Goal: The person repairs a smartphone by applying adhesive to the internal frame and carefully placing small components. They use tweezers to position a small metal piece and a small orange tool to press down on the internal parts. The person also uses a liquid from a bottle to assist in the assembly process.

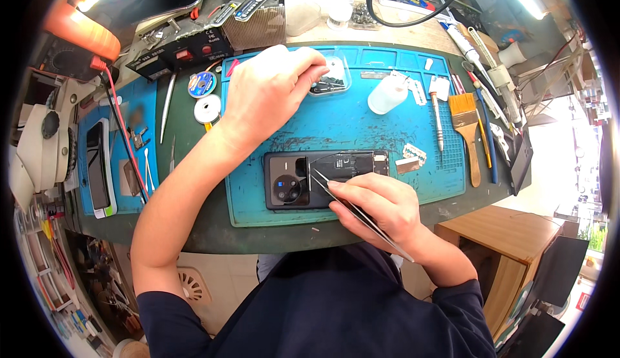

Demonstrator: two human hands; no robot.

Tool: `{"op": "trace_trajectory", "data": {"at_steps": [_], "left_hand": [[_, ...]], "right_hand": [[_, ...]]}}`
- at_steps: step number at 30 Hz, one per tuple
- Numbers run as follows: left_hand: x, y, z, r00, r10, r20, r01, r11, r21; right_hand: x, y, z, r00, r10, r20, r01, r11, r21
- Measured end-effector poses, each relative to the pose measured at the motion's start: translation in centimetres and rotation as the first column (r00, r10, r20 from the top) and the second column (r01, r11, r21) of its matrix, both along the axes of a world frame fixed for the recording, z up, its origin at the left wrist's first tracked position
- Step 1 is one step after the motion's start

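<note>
A black phone [326, 198] lies sideways on the blue work mat [252, 218]. Its left part carries a round camera module, while the inside of the right part is exposed. Thumb and fingers of my right hand [384, 208] close around metal tweezers [357, 213], whose tips point at the phone just right of the camera part. My left hand [271, 90] reaches across the mat with its fingertips pinched at the left edge of a clear plastic box [347, 80] holding small dark parts. What sits in that pinch, if anything, is too small to tell.
A white bottle [386, 95] stands behind the phone. Razor blades [408, 164] lie to its right, near a brush [463, 116] and a pen-like tool [438, 122]. Solder spools [202, 84] sit left of the mat. Another phone [98, 164] and red and black cables [119, 125] are further left.
</note>
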State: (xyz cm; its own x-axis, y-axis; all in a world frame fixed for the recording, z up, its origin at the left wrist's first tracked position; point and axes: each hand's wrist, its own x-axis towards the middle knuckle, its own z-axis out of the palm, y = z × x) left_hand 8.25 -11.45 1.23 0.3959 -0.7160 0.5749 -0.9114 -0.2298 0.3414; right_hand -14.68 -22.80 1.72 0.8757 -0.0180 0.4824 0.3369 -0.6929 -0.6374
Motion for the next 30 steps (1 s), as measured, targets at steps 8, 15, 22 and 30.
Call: {"op": "trace_trajectory", "data": {"at_steps": [8, 15, 22, 30], "left_hand": [[0.1, 0.9, 1.0, 0.998, -0.028, 0.060, 0.035, 0.993, -0.110], [0.5, 1.7, 1.2, 0.989, -0.011, 0.150, 0.031, 0.991, -0.132], [0.7, 1.8, 1.1, 0.972, 0.015, 0.233, 0.028, 0.983, -0.182], [0.5, 1.8, 1.1, 0.974, 0.023, 0.223, 0.021, 0.981, -0.193]], "right_hand": [[0.2, 0.2, -0.4, 0.999, 0.012, 0.047, -0.010, 0.999, -0.037], [0.4, 0.1, -0.4, 0.999, -0.029, -0.031, 0.031, 0.997, 0.071], [0.6, 0.3, -0.5, 0.999, -0.043, -0.032, 0.045, 0.997, 0.065], [0.6, 0.2, -0.6, 0.999, -0.024, -0.037, 0.027, 0.996, 0.085]]}}
